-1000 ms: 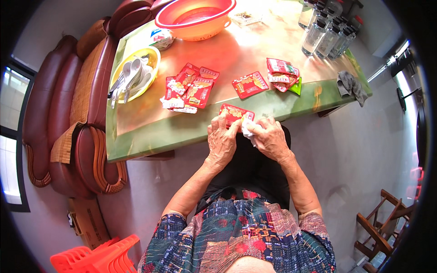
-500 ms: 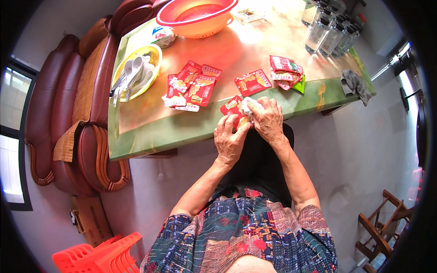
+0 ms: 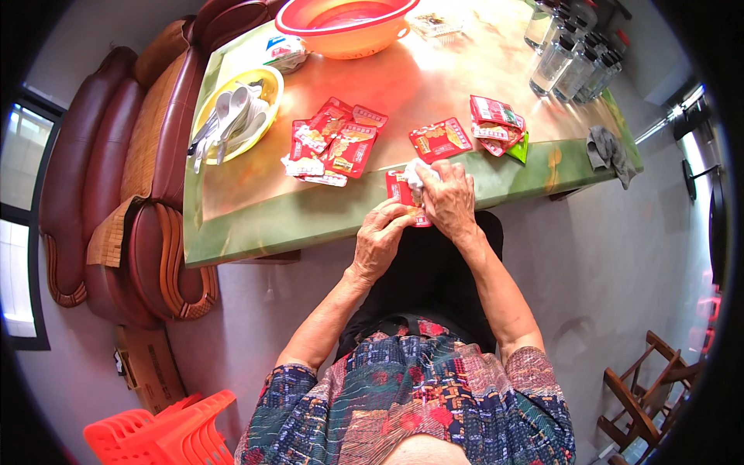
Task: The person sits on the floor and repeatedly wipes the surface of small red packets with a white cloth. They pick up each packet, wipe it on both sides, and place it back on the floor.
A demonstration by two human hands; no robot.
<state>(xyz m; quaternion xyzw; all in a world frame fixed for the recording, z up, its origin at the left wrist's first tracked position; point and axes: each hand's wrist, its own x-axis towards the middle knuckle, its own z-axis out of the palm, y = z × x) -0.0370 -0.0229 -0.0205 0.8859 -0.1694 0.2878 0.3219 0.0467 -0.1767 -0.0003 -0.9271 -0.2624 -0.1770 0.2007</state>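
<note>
At the table's near edge, my left hand (image 3: pixel 378 242) pinches the lower left side of a small red packet (image 3: pixel 396 188). My right hand (image 3: pixel 452 203) is closed on a crumpled white tissue (image 3: pixel 414 181) and presses it against the packet's face. That hand and the tissue cover much of the packet. Just beyond lies a single red packet (image 3: pixel 440 139), flat on the table. Several red packets (image 3: pixel 353 151) overlap in a pile to the left. To the right is a smaller stack of red packets (image 3: pixel 494 124), with a green packet (image 3: pixel 520 149) sticking out beneath.
A yellow basin (image 3: pixel 271 116) of white spoons (image 3: pixel 230 116) stands at the table's left. At the back are an orange basin (image 3: pixel 349 43) and a plastic bag (image 3: pixel 285 56). Several capped clear bottles (image 3: pixel 552 66) and a grey cloth (image 3: pixel 608 151) are at right.
The held packet has turned and now points more toward me. My left hand has shifted slightly down and left along it. My right hand still presses the tissue on the packet.
</note>
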